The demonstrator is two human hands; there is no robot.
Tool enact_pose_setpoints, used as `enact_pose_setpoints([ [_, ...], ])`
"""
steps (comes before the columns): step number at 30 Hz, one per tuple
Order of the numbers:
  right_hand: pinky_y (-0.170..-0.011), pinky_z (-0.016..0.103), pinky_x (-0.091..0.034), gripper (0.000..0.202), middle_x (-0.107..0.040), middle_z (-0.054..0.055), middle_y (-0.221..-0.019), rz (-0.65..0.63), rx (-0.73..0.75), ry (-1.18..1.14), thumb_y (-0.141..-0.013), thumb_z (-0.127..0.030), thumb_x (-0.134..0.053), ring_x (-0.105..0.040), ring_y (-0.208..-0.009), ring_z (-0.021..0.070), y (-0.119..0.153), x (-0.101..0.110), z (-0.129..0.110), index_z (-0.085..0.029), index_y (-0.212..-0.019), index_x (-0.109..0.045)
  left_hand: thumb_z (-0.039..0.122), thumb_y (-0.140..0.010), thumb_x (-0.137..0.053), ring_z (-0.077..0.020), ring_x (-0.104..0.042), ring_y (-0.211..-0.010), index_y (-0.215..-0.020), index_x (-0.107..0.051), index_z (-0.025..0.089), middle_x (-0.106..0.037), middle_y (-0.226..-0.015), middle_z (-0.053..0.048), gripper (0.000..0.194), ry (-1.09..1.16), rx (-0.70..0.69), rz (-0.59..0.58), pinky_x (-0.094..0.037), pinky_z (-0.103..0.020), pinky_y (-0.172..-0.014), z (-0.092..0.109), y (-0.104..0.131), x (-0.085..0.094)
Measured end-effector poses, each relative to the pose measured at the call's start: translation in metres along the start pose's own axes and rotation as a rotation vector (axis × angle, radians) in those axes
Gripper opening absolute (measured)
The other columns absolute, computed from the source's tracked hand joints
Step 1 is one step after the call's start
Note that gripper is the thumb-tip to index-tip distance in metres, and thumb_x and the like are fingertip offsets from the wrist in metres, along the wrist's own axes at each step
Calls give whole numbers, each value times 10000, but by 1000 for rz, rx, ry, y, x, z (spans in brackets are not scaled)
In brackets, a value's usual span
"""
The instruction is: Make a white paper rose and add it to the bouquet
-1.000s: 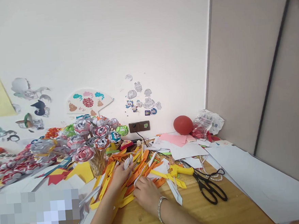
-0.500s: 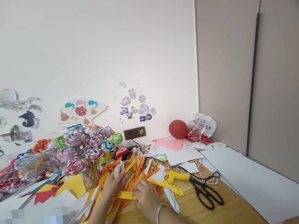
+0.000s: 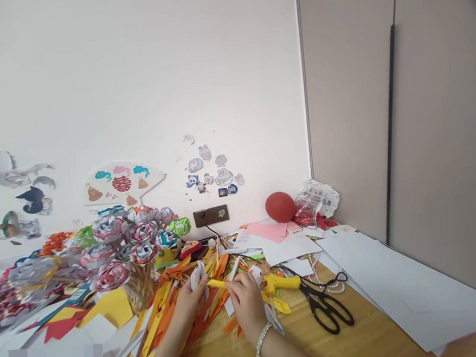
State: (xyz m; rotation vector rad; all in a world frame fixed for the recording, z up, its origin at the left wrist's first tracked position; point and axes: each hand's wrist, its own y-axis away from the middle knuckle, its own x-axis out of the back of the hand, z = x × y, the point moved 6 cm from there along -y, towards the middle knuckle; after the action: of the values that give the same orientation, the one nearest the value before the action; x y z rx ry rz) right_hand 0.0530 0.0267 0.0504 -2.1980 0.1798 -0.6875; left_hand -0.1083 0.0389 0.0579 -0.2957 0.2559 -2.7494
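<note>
So, your left hand (image 3: 190,300) has its fingers clamped on some folded white paper (image 3: 197,275), while your right hand (image 3: 246,302) pinches a yellow strip (image 3: 217,284) between the two hands, above the loose paper strips (image 3: 163,303). Paper flowers (image 3: 145,253) stand to your left; scissors (image 3: 310,294) lie to your right on the table (image 3: 306,334).

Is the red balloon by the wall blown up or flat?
Blown up: the red balloon looks round, plump and smooth, beside the crinkly clear-and-white bag.
</note>
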Motion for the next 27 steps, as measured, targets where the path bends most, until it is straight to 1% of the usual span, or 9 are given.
enact_pose_setpoints([
  [2,-649,267,-390,363,-512,32,-796,-54,22,15,-759,-3,-494,-467,-768,174,1,-3,-2,-249,-976,-649,602,-575,-614,-56,-270,-272,-573,-382,216,-345,-294,120,450,97,29,-47,-222,-191,-318,-7,0,-7],
  [4,-651,261,-389,410,-499,28,-807,-107,57,6,-767,-15,-484,-466,-772,170,3,-6,-6,-280,-1045,-625,587,-599,-612,-49,-263,-264,-586,-364,220,-343,-281,126,443,149,45,-88,-213,-177,-312,-11,1,-14],
  [8,-680,265,-390,298,-513,24,-822,-159,81,-38,-774,-79,-527,-473,-797,168,5,-9,-11,-263,-970,-655,592,-573,-633,-34,-248,-265,-630,-380,214,-324,-279,142,458,186,73,-120,-171,-157,-307,-10,8,-25],
  [10,-690,267,-396,272,-526,25,-824,-149,49,-73,-768,-85,-539,-480,-803,168,5,-10,-9,-252,-941,-666,604,-560,-634,-28,-241,-258,-634,-373,215,-311,-284,149,474,191,79,-109,-152,-155,-303,-6,11,-27],
  [16,-717,261,-436,337,-558,38,-825,-59,-140,-283,-764,-18,-476,-533,-807,161,3,-12,9,-230,-927,-680,587,-600,-620,-29,-236,-242,-609,-354,218,-333,-281,139,455,175,28,-147,-160,-163,-291,1,13,-29],
  [21,-790,285,-443,382,-592,49,-900,-19,-193,-360,-732,8,-457,-559,-888,177,1,-11,14,-216,-966,-659,561,-630,-615,-31,-254,-267,-586,-363,209,-363,-285,123,435,93,-17,-162,-180,-161,-313,1,11,-28],
  [23,-779,286,-448,343,-600,54,-891,-12,-223,-358,-723,-3,-468,-569,-874,180,1,-12,17,-197,-929,-662,561,-636,-607,-35,-256,-273,-590,-377,207,-362,-292,125,425,72,-35,-157,-187,-163,-319,1,11,-28],
  [25,-738,276,-455,253,-603,51,-840,-10,-261,-350,-720,-33,-494,-578,-820,178,1,-13,19,-177,-839,-665,562,-625,-609,-46,-275,-276,-600,-408,204,-366,-306,123,412,44,-51,-133,-204,-171,-320,3,12,-27],
  [27,-694,261,-453,164,-600,41,-778,-14,-301,-344,-716,-66,-524,-577,-755,170,1,-14,22,-164,-754,-650,554,-600,-624,-71,-341,-300,-614,-460,195,-409,-339,105,395,-6,-68,-94,-251,-186,-330,5,13,-24],
])
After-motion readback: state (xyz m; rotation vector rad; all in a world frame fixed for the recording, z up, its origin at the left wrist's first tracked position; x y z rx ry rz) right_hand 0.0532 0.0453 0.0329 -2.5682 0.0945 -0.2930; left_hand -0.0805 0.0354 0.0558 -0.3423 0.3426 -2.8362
